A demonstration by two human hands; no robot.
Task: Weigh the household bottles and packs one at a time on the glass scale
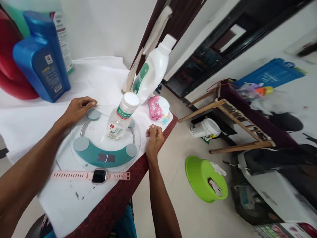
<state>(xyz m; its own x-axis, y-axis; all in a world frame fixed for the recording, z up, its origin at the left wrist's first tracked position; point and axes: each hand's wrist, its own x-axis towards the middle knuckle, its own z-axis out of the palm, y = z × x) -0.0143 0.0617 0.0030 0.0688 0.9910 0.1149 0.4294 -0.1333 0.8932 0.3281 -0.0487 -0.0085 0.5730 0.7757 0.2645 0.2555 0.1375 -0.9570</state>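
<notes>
A round glass scale [105,155] with a teal band lies on a white sheet over the table. A clear plastic bottle [121,119] with a white cap and green label stands on the scale's middle. My left hand [78,109] rests flat on the scale's far left rim, fingers spread over a grey pad. My right hand [155,138] sits at the scale's right edge on the table, its fingers curled in, nothing visible in them. A pink-strapped smartwatch [99,176] lies flat just in front of the scale.
A white jug [153,71] with a green label stands behind the scale, a pink packet [158,108] beside it. A blue jug [41,59] stands at the back left. On the floor to the right are a green basin [205,178] and a wooden frame [235,119].
</notes>
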